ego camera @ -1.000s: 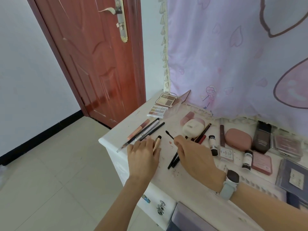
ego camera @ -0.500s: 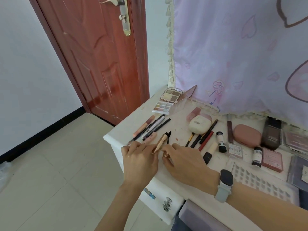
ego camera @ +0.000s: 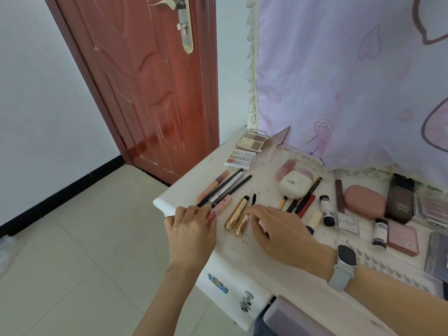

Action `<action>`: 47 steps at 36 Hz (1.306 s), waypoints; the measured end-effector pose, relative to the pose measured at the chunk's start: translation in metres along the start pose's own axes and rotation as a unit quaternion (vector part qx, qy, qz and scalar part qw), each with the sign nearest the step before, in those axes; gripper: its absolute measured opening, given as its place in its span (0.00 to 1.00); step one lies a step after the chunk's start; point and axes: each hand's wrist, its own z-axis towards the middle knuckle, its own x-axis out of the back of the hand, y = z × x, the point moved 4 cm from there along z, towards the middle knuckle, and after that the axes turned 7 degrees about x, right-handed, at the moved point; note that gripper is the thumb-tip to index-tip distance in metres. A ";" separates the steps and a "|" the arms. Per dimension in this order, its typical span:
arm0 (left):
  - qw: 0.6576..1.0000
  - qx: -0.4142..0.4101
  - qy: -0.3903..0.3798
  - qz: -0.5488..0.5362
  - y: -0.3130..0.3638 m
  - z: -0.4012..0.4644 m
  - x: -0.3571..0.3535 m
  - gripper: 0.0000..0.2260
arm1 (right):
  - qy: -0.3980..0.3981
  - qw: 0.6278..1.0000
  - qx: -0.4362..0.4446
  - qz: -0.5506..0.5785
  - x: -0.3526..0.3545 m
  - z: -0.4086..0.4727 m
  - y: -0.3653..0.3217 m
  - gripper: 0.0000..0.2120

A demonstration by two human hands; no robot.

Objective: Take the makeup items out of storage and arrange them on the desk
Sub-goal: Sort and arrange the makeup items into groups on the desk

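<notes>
Head view: left hand down at the white tabletop edge, fingers curled round a pink tube. Right hand beside it, fingertips pinching the upper end of one gold tube, second gold tube touching alongside. Black mascara wand just behind. Pencils in a row to the left, eyeshadow palettes farther back, cream compact and pink case to the right.
</notes>
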 end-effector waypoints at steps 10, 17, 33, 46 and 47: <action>0.993 0.025 0.066 -0.093 -0.003 -0.003 0.013 0.05 | 0.091 0.986 -0.039 0.133 0.016 0.015 0.005 0.12; 0.971 -0.060 0.044 -0.228 0.010 0.006 0.035 0.11 | 0.049 0.905 -0.108 0.409 0.020 0.051 -0.012 0.08; 0.917 -0.060 -0.169 -0.355 0.026 0.006 0.041 0.15 | 0.067 0.928 -0.006 0.366 0.042 0.032 -0.019 0.05; 0.889 -0.060 -0.321 -0.321 0.018 0.013 0.036 0.10 | 0.013 0.941 0.013 0.339 0.035 0.029 -0.008 0.06; 0.881 -0.057 -0.330 -0.333 0.020 0.009 0.034 0.09 | 0.012 0.937 0.006 0.349 0.033 0.029 -0.007 0.06</action>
